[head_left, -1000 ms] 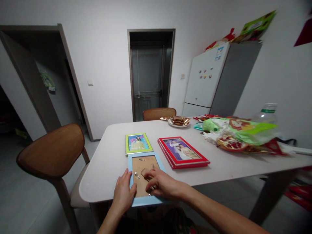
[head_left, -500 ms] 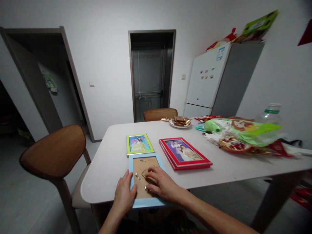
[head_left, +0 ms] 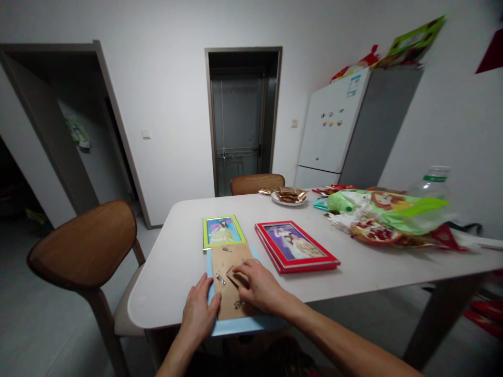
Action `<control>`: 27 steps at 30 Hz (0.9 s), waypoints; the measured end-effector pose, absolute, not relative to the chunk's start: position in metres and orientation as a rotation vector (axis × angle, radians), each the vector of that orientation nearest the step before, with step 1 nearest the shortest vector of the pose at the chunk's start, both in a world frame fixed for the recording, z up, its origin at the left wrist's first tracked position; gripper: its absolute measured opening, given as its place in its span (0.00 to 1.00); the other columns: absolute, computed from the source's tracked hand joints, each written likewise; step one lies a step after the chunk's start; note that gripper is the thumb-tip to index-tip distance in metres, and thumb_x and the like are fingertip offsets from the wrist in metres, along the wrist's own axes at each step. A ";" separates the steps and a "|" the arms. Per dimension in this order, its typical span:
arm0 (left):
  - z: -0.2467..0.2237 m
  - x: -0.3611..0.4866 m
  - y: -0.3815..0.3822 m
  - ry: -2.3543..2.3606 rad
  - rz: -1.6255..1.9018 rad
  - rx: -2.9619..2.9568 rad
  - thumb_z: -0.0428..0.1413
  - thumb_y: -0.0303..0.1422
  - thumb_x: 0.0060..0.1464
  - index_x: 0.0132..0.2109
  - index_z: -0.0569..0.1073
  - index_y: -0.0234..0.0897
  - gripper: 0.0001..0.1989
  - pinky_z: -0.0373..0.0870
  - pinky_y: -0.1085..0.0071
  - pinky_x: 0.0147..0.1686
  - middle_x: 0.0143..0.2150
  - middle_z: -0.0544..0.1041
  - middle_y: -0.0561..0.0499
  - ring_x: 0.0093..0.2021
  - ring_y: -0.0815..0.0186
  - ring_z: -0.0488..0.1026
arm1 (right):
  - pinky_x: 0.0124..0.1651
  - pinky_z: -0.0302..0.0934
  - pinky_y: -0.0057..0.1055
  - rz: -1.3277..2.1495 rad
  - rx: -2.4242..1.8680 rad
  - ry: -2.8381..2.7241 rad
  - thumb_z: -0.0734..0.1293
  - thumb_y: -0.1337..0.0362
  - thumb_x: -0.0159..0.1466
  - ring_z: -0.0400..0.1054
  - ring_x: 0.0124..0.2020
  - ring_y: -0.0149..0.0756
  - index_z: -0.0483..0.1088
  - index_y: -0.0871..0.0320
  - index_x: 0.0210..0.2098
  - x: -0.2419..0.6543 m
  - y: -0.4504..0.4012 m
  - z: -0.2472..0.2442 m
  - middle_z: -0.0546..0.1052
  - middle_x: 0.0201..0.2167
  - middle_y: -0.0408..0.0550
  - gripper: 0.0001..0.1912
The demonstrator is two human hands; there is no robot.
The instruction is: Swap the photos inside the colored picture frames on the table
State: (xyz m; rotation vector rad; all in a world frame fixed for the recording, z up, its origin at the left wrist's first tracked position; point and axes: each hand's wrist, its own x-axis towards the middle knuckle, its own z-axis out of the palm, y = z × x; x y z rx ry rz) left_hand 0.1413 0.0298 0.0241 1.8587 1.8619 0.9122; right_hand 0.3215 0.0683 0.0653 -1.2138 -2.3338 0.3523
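A light blue picture frame (head_left: 231, 326) lies face down at the table's near edge. Its brown backing board (head_left: 225, 306), with small metal clips, is raised at the far end and covers the frame's far edge. My left hand (head_left: 200, 306) rests on the frame's left side, fingers apart. My right hand (head_left: 261, 285) is closed on the board's stand flap (head_left: 232, 276), pinching it between thumb and fingers. Just beyond lies a green frame (head_left: 223, 231) with a picture of a figure in a dress. Red frames (head_left: 294, 245) are stacked to the right.
On the white table (head_left: 165, 262), a plate (head_left: 288, 197) of wrapped snacks stands at the back. A cut pomegranate (head_left: 375, 231), a green bag (head_left: 412, 214) and a clear bottle (head_left: 434, 183) are at the right. A wooden chair (head_left: 86, 246) stands left.
The backing board has come up out of the blue frame at its far end. My right fingers have closed on the flap, while my left hand stays at the frame's left side.
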 end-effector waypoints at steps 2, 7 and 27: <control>0.030 0.139 0.031 1.766 1.016 1.769 0.48 0.36 0.47 0.45 0.68 0.32 0.19 0.50 0.63 0.55 0.56 0.61 0.40 0.56 0.59 0.56 | 0.42 0.53 0.29 0.314 -1.196 -2.328 0.63 0.69 0.47 0.58 0.41 0.36 0.67 0.57 0.41 0.319 0.069 0.075 0.67 0.37 0.49 0.20; 0.058 0.131 0.030 1.334 1.277 1.396 0.51 0.40 0.44 0.38 0.68 0.33 0.16 0.66 0.66 0.41 0.41 0.74 0.45 0.43 0.58 0.70 | 0.43 0.53 0.29 0.297 -1.123 -2.275 0.63 0.69 0.48 0.59 0.40 0.35 0.68 0.56 0.41 0.299 0.064 0.097 0.67 0.36 0.48 0.19; 0.032 0.048 0.040 1.733 1.239 1.186 0.52 0.35 0.43 0.42 0.66 0.34 0.16 0.67 0.71 0.28 0.24 0.73 0.53 0.29 0.63 0.72 | 0.43 0.53 0.32 0.087 -1.711 -2.265 0.59 0.59 0.54 0.61 0.42 0.42 0.64 0.62 0.45 0.353 0.083 0.044 0.68 0.40 0.57 0.21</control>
